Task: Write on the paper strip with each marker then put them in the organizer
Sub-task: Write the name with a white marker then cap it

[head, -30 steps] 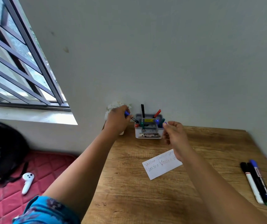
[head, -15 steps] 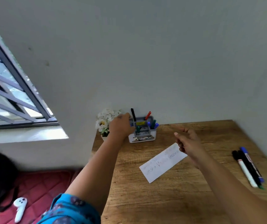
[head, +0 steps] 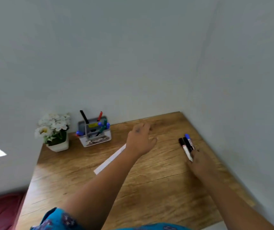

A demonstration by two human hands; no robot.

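Now the right hand [head: 201,163], grip unclear, touches the markers [head: 186,145]; left hand [head: 140,141] released.

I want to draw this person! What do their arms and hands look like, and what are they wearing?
Both arms are bare. The left hand has a small dark smudge near the knuckles. The right hand is blurry. A bright blue sleeve with a darker pattern shows at the bottom. No rings, watch or gloves are visible.

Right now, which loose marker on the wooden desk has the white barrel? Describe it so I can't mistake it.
Go to the right side of the wooden desk, near the wall, where three markers lie side by side under the right hand. The white-barrelled marker with a black cap is the leftmost; its neighbours are an all-black marker and a blue-capped marker.
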